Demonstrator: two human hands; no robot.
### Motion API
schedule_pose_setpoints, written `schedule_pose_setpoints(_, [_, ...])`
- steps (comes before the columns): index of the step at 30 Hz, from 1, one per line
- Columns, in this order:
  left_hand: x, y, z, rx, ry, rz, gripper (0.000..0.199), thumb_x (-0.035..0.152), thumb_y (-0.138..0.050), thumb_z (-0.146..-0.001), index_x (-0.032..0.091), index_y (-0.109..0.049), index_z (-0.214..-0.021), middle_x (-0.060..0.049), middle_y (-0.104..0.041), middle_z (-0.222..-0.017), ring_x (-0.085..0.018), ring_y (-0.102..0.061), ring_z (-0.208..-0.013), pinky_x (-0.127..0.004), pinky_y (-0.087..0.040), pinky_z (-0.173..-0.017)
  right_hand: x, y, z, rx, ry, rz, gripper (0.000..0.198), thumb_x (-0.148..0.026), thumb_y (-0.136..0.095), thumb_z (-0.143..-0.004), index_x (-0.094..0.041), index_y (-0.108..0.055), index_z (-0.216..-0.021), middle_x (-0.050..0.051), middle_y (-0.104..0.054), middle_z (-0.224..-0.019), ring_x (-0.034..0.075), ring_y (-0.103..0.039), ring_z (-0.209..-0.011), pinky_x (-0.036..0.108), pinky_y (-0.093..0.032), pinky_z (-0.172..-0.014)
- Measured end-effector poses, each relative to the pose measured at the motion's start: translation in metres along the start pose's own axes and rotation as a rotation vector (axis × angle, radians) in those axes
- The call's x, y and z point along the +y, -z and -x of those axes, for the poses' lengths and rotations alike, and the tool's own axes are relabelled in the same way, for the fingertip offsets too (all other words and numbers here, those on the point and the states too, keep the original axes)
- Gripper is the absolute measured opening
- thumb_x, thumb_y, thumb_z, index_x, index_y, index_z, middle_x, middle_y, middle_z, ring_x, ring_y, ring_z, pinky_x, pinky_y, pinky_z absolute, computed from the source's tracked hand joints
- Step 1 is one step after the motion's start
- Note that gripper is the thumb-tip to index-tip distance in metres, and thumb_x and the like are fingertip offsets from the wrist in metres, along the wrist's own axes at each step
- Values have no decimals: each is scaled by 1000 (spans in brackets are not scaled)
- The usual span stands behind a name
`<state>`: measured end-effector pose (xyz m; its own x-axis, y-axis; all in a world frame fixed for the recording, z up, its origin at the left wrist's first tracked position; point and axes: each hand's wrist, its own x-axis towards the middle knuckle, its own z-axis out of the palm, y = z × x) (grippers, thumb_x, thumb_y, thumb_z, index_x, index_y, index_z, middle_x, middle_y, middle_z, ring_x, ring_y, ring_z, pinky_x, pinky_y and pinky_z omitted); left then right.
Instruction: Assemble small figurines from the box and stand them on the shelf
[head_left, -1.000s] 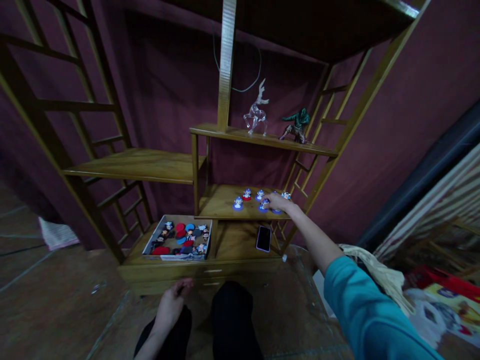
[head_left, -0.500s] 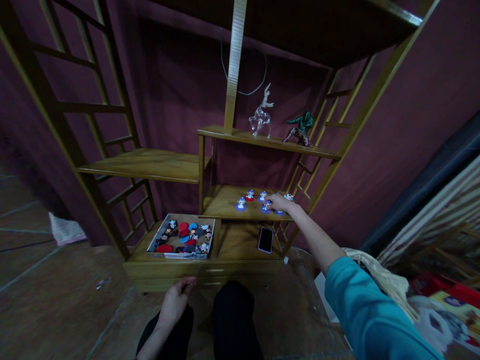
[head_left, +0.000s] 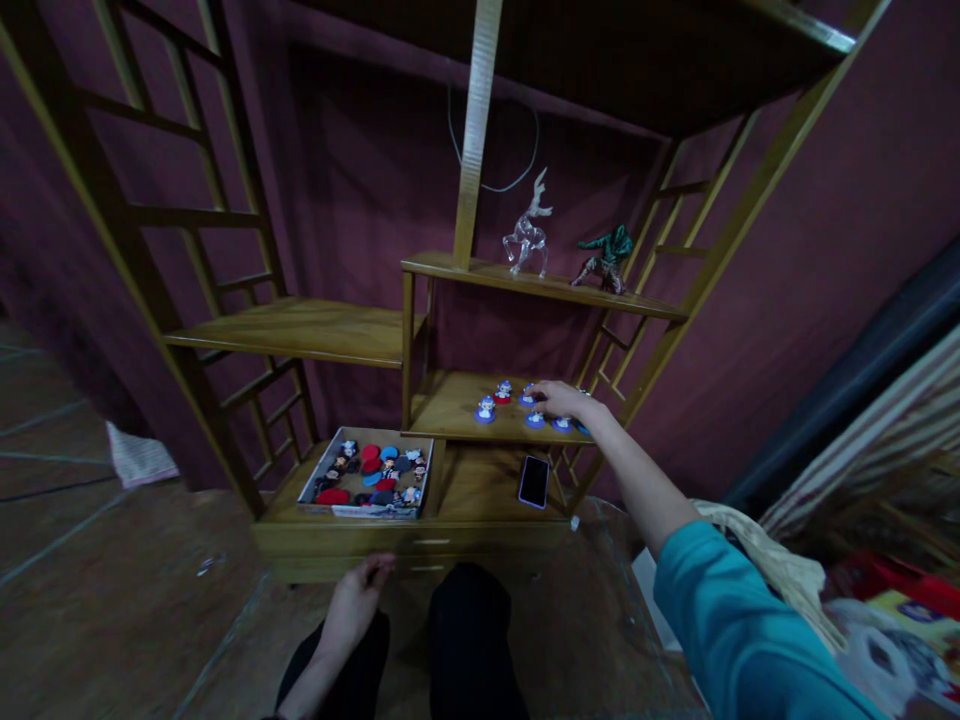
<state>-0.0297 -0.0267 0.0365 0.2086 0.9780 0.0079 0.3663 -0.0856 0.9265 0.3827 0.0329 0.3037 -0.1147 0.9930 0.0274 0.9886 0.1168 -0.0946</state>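
Observation:
My right hand reaches over the small middle shelf. Its fingertips close on a small white and blue figurine at the back; the fingers partly cover it. In front of it, below my hand, are a figurine on a purple base and another figurine. Farther left are a figurine on a red base and one on a purple base. My left hand is low by my knee, fingers curled together; whatever it may hold is hidden.
A shallow box of figurines and red and blue discs sits on the lower ledge. A phone lies right of it. Above, a clear deer figurine and a green-cloaked figure stand on the upper shelf.
My right hand has moved from the front figurine to the one behind it, uncovering the front one. The view has shifted slightly; my left hand stays by my knee.

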Motion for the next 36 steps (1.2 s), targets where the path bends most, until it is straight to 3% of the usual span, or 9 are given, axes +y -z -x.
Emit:
schedule_pose_setpoints(7, [-2, 0, 0, -23, 17, 12, 29, 40, -55, -67, 17, -65, -83, -7, -71, -84, -24, -65, -84, -35, -49, -81, -4, -3, 1, -132, -88, 111, 33, -21, -57, -75, -27, -63, -107, 3, -63, -114, 20, -58, -103, 24, -41, -85])
schedule_pose_setpoints(24, [-3, 1, -3, -2, 1, -10, 26, 37, -56, -67, 17, -68, -79, -8, -71, -86, -25, -65, -87, -35, -49, -82, -6, -10, -3, -92, -66, 162, 26, -18, -55, -75, -24, -66, -98, 8, -67, -103, 22, -61, -97, 27, -42, -81])
schedule_pose_setpoints(36, [13, 5, 5, 43, 28, -14, 24, 36, -58, -65, 18, -68, -76, -7, -71, -79, -25, -65, -84, -33, -52, -73, -10, -9, 3, -103, -102, 127, 27, -19, -56, -75, -24, -65, -100, 7, -66, -105, 22, -60, -98, 26, -42, -80])
